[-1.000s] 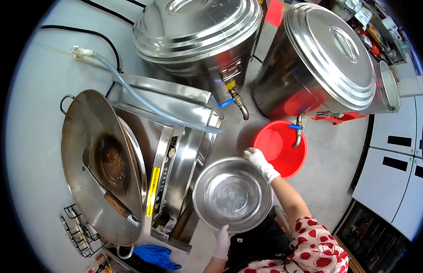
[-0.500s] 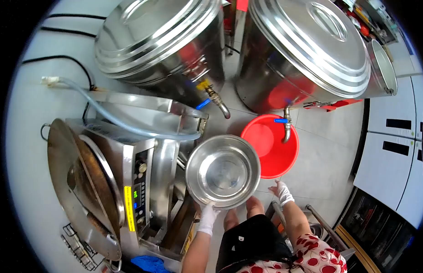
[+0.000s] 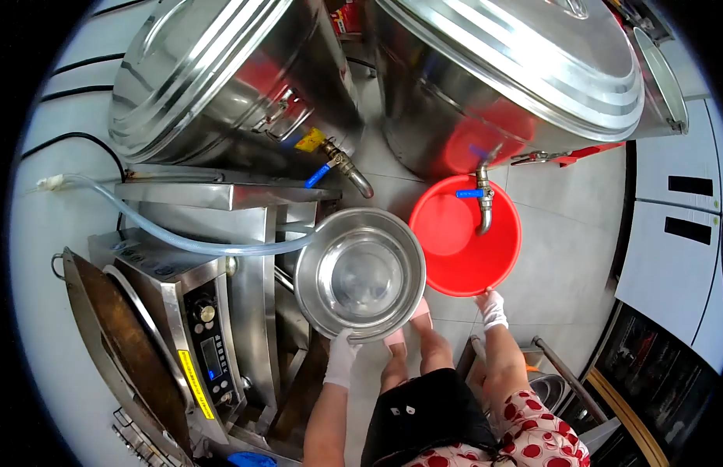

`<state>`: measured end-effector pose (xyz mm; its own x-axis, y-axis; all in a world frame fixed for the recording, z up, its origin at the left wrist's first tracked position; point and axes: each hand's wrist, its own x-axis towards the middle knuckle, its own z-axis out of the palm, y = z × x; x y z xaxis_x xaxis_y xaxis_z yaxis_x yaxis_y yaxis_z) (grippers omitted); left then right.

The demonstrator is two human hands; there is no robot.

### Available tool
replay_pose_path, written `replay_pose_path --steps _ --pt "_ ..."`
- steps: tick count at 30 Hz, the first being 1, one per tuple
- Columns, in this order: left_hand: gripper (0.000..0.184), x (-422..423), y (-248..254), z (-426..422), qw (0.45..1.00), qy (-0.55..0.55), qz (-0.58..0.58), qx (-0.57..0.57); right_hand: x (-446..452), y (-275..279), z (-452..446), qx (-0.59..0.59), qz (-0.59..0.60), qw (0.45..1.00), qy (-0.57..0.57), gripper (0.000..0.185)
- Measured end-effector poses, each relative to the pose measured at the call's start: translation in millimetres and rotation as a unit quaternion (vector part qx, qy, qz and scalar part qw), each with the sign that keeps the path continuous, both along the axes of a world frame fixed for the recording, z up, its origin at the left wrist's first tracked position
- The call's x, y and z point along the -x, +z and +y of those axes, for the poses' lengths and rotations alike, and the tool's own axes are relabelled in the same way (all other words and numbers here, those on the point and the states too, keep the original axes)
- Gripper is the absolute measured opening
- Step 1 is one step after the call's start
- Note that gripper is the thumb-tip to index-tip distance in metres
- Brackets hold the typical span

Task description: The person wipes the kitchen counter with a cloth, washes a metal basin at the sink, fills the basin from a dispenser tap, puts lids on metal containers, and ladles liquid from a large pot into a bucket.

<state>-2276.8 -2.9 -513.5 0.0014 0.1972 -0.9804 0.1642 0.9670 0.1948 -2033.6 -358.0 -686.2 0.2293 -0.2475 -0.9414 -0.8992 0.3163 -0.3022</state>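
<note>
The left hand (image 3: 343, 359) grips a shiny bowl (image 3: 363, 274). The right hand (image 3: 492, 308) touches a red tub (image 3: 447, 226) (I can't tell how closed).

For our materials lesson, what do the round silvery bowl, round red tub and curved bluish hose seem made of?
Round silvery bowl: probably stainless steel, polished; bright metallic reflections.
Round red tub: likely plastic, smooth; even colour, soft sheen.
Curved bluish hose: perhaps flexible plastic, seemingly translucent; bends smoothly.
</note>
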Motion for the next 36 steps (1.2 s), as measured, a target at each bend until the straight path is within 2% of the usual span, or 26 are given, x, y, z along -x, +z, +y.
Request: replay_pose_path --steps 2,3,4,5,8,10,12,14,15,16,18,20,22,24,26,27,28,30,31,32,34,36 --pt "0.027 6.0 5.1 -4.8 1.0 -0.03 -0.002 0.002 -12.1 10.6 -22.1 0.008 -0.089 0.992 0.086 0.012" --pt "0.032 -5.5 31.6 -8.0 0.999 -0.051 0.015 -0.006 -18.9 39.8 -10.2 0.065 -0.099 0.98 0.162 0.011" --pt "0.037 9.8 20.4 -14.1 0.999 -0.044 0.01 0.001 -27.4 71.8 4.4 0.121 -0.111 0.958 0.236 0.01" --pt "0.034 9.5 31.8 -16.3 0.999 -0.038 0.017 0.017 -31.7 83.5 3.3 0.101 -0.115 0.934 0.323 0.013" --pt "0.037 9.3 72.5 -28.4 0.999 -0.034 0.036 0.021 -38.1 125.2 15.4 0.04 -0.101 0.893 0.436 0.016" --pt "0.039 17.2 97.2 -34.7 0.998 -0.038 0.014 0.039 -43.4 156.9 32.3 0.022 -0.108 0.888 0.447 0.019" --pt "0.031 14.0 127.6 -40.1 0.997 -0.05 0.042 0.047 -53.5 187.5 54.5 0.013 -0.125 0.878 0.461 0.021" --pt "0.025 42.1 110.8 -49.3 0.996 -0.06 0.03 0.065 -58.5 210.0 71.3 0.014 -0.144 0.867 0.476 0.022" --pt "0.023 44.8 111.8 -54.4 0.998 -0.015 0.012 0.063 -60.8 205.6 72.1 -0.005 -0.172 0.856 0.488 0.026" --pt "0.022 42.8 122.8 -53.3 0.998 -0.03 -0.004 0.057 -63.0 220.5 79.5 -0.012 -0.175 0.85 0.498 0.03" --pt "0.02 37.2 139.2 -50.9 0.996 -0.06 -0.029 0.054 -67.7 245.2 96.2 -0.021 -0.168 0.839 0.518 0.039" --pt "0.017 35.0 122.1 -46.3 0.996 -0.051 -0.054 0.057 -63.1 260.4 118.0 -0.011 -0.124 0.842 0.526 0.047" --pt "0.014 19.2 119.1 -38.8 0.997 -0.038 -0.058 0.041 -42.0 256.4 136.0 -0.006 -0.115 0.829 0.547 0.061" --pt "0.011 16.6 100.9 -31.0 0.994 -0.044 -0.084 0.048 -22.3 248.1 152.8 -0.017 -0.041 0.82 0.57 0.065" --pt "0.012 10.4 73.8 -23.3 0.997 -0.036 -0.046 0.044 -9.7 228.6 163.6 -0.111 0.014 0.886 0.451 0.067" --pt "0.013 10.1 62.4 -17.0 0.997 -0.04 -0.046 0.037 -3.4 207.1 167.9 -0.098 0.014 0.894 0.437 0.065" --pt "0.013 4.5 66.1 -9.1 0.998 -0.044 -0.044 0.031 2.6 208.6 179.7 -0.076 -0.004 0.898 0.433 0.058" --pt "0.021 2.5 60.1 4.5 0.996 -0.082 -0.037 0.021 18.1 203.4 199.0 -0.049 -0.081 0.866 0.491 0.052" --pt "0.022 -0.3 54.8 9.1 0.996 -0.086 -0.024 0.011 32.5 141.0 189.5 -0.06 -0.158 0.851 0.497 0.049" --pt "0.024 -0.9 50.2 12.0 0.996 -0.089 -0.009 0.0 40.6 124.3 191.5 -0.032 -0.18 0.848 0.498 0.054" --pt "0.026 0.0 34.0 16.7 0.996 -0.091 0.014 -0.004 37.1 133.9 185.6 -0.083 -0.089 0.896 0.428 0.061" --pt "0.028 -2.8 26.6 17.8 0.995 -0.101 0.019 -0.006 36.7 131.9 168.9 -0.11 0.009 0.952 0.284 0.073"
